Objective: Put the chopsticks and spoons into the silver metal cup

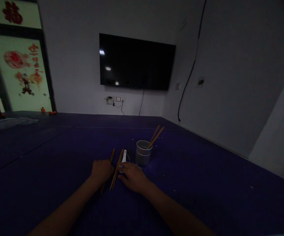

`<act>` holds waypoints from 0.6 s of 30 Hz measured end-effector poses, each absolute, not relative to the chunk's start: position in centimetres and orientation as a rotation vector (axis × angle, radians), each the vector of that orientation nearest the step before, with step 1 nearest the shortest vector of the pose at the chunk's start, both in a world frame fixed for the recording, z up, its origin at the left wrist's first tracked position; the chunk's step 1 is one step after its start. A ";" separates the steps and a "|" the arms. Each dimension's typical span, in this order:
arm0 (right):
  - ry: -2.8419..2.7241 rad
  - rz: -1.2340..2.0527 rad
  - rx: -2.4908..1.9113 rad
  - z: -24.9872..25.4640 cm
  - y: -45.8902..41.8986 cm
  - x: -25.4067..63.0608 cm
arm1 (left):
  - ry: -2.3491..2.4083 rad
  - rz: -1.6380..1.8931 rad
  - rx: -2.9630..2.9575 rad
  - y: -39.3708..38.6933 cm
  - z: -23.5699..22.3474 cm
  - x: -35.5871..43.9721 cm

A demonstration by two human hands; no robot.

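My left hand (102, 171) is closed with its fingers curled over a pair of wooden chopsticks (112, 155) lying on the purple surface; the chopsticks pass beneath it. Just to its right, more chopsticks (115, 173) lie side by side, between my two hands. My right hand (135, 177) rests over the bowl of a white spoon (124, 156), with thumb and fingers apart. Dark, thin utensils (129, 155) lie beside the spoon, partly covered by that hand, and their kind is unclear. Behind my right hand stands a grey metal cup (143, 157) holding two chopsticks (156, 136) that lean right.
The broad purple surface (206, 186) stretches to the walls, with small white specks on it. A television (137, 62) hangs on the far wall above sockets and cables. A dark cable (190, 75) dangles at right. Clear plastic (9, 123) lies at far left, near a decorated door (21, 75).
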State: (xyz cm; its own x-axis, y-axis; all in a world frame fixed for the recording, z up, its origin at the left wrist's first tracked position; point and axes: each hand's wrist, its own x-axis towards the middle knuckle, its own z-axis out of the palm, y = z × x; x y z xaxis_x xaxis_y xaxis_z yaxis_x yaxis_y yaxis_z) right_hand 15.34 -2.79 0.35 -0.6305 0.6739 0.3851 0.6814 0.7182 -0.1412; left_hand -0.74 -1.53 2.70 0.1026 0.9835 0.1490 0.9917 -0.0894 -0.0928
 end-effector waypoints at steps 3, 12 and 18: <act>-2.395 -0.027 -1.080 0.7 -2.8 15.4 | -1.977 -0.155 -2.200 -1.4 3.0 -1.1; -1.814 0.368 -0.964 2.2 -3.0 15.0 | -1.390 -0.594 -2.430 -3.0 4.1 0.5; -1.556 0.454 -0.892 3.3 -3.6 15.0 | -1.111 -0.810 -2.505 -3.1 2.6 0.5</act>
State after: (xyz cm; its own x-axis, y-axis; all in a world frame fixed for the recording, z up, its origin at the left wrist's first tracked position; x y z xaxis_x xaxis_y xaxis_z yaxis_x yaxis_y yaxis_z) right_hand 14.95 -3.62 3.25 0.0208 0.7530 0.6577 0.2814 0.6268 -0.7266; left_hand 0.47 -3.08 2.63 0.5464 0.5883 0.5961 0.7473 -0.6639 -0.0298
